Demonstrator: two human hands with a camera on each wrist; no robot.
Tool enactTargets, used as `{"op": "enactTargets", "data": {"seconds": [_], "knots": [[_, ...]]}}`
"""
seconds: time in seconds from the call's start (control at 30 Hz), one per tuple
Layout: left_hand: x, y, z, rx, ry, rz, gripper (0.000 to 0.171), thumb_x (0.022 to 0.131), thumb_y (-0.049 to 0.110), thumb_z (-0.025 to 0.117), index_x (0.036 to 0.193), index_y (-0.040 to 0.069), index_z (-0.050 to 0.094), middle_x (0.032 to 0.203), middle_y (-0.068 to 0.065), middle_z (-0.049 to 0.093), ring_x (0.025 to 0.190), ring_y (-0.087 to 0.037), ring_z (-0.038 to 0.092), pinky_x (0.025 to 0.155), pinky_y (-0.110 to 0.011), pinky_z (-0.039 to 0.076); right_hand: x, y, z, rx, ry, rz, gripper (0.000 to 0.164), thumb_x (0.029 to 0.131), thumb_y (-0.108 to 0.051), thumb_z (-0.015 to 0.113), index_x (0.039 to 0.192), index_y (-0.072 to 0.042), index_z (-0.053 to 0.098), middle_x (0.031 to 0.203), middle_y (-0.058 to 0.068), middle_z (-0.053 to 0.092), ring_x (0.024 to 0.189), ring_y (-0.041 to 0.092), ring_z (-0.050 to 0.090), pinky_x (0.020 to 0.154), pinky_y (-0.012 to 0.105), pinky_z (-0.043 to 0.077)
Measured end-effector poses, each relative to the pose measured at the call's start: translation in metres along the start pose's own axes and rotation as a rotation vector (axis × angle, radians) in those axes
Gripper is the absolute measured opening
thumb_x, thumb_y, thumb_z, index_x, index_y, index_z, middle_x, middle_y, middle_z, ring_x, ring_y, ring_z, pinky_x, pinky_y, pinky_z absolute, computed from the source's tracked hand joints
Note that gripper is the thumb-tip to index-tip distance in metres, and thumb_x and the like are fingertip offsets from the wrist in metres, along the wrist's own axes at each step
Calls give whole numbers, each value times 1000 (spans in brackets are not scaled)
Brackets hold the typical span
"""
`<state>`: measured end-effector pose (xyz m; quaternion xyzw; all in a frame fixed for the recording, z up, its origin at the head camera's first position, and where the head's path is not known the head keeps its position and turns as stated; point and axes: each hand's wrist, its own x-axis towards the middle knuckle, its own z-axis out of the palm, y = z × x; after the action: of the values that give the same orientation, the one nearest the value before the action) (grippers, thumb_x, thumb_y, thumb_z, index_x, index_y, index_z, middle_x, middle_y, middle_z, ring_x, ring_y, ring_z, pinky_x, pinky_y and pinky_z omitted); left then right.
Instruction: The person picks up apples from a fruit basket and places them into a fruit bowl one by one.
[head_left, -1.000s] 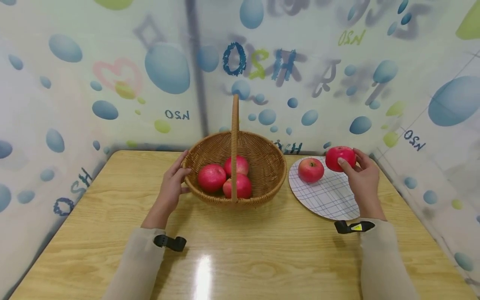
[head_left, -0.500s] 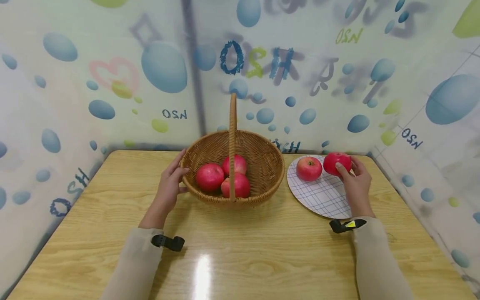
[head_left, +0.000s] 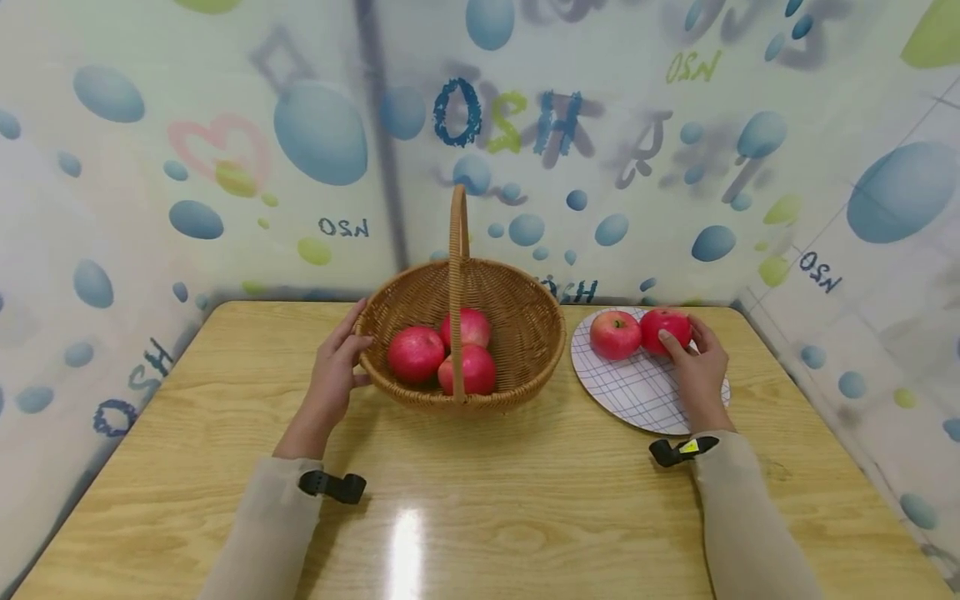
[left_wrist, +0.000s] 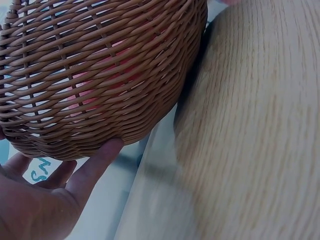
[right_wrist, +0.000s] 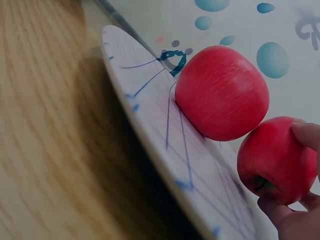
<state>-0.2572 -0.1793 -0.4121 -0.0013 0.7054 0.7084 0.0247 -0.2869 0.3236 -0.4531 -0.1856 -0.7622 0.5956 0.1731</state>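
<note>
In the head view my left hand (head_left: 333, 367) rests against the left side of a brown wicker basket (head_left: 525, 325). The left wrist view shows spread, fairly straight fingers (left_wrist: 102, 155) touching its woven outer wall. Inside the basket lie three red apples, among them a left one (head_left: 416, 354). My right hand (head_left: 701, 367) holds another red apple (head_left: 666, 327) over a round white plate (head_left: 637, 392) with blue crossing lines. Thumb and fingers grip this apple's sides in the right wrist view. Beside it, a second apple (right_wrist: 222, 92) sits on the plate.
Basket and plate stand on a light wooden table (head_left: 517, 500). The basket's tall arched handle (head_left: 457, 283) rises over its middle. A patterned wall covering (head_left: 337, 275) with blue drops borders the table's back and sides.
My right hand has moved down and left, lowering its apple beside the one on the plate. The left hand stays at the basket. The head view has shifted slightly.
</note>
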Motion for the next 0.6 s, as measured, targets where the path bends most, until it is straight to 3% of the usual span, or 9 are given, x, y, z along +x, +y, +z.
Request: {"op": "enactTargets", "data": {"seconds": [0.3, 0.6], "knots": [[-3, 5, 0, 17, 0, -6, 61, 105, 18, 39, 161, 36, 25, 171, -5, 18, 152, -36, 30, 89, -40, 60, 2, 8, 2, -31, -1, -28, 70, 98, -36, 66, 159, -20, 34, 164, 6, 36, 150, 26, 38, 121, 41, 36], [-1, 2, 0, 1, 3, -1, 61, 104, 18, 39, 160, 39, 26, 170, -3, 20, 151, -35, 32, 74, -23, 60, 4, 12, 2, -99, -26, -57, 73, 96, -34, 68, 158, -19, 32, 164, 9, 35, 144, 34, 46, 118, 43, 40]]}}
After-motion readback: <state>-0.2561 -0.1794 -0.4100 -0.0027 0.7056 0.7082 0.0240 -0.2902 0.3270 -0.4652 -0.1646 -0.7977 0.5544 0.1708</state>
